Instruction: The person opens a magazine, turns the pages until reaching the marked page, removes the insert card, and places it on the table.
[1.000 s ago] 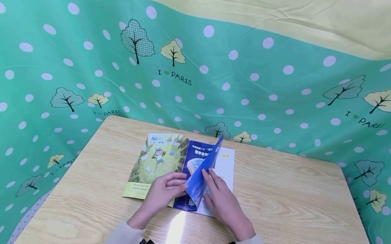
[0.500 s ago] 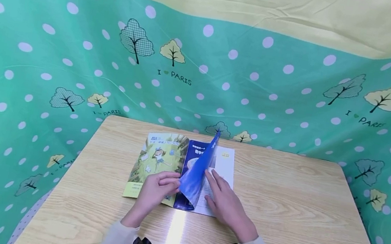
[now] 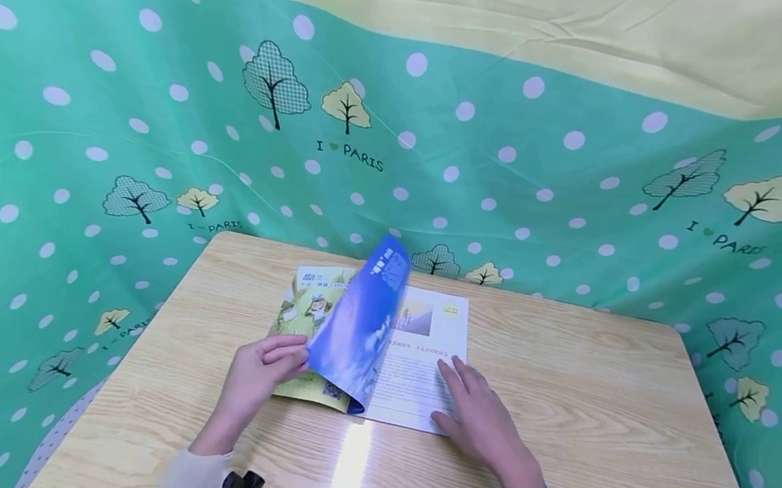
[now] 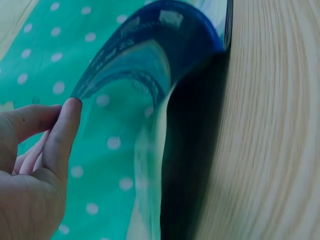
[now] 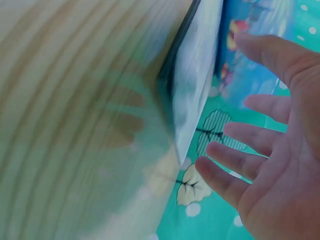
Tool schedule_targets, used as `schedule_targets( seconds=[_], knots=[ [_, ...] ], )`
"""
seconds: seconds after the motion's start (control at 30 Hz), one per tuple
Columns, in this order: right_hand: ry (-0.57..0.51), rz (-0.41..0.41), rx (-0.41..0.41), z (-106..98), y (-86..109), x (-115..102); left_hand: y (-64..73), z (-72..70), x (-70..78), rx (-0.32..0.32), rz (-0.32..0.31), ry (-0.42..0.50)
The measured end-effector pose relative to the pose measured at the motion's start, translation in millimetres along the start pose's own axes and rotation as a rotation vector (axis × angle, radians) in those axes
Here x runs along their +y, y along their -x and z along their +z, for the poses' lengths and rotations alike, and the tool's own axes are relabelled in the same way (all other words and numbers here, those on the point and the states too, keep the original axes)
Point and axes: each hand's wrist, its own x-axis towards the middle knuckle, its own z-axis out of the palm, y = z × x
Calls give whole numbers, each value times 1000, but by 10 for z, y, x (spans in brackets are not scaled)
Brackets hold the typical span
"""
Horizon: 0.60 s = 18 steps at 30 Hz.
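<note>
An open magazine (image 3: 414, 395) lies on the wooden table. Between thumb and fingers, my left hand (image 3: 253, 375) pinches the lower outer corner of its glossy blue page (image 3: 357, 319). This page stands raised and leans left, partly covering the yellow-green page (image 3: 308, 312) with a cartoon child. In the left wrist view the page (image 4: 175, 35) bends in an arc away from the pinching left hand (image 4: 37, 165). My right hand (image 3: 485, 427) is at the right edge of the white text page, its fingers spread. The right wrist view shows the right hand (image 5: 280, 145) gripping nothing.
The wooden table (image 3: 589, 392) extends to both sides of the magazine. A green polka-dot cloth (image 3: 560, 177) with printed trees hangs behind and beside it. A bright light reflection runs down the table's front. Each sleeve has a black wrist device (image 3: 244, 485).
My left hand has moved left with the pinched corner, swinging the blue page over to the left. More of the white page shows. The right hand has shifted right, off the blue page.
</note>
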Motion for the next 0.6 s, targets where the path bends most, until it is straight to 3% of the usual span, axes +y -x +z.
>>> schedule_targets(
  seconds=[0.23, 0.6],
  knots=[
    [-25, 16, -63, 6, 84, 96, 66, -328, -5, 91, -19, -4],
    [13, 6, -105, 101, 78, 94, 168, -641, -53, 177, -90, -97]
  ],
)
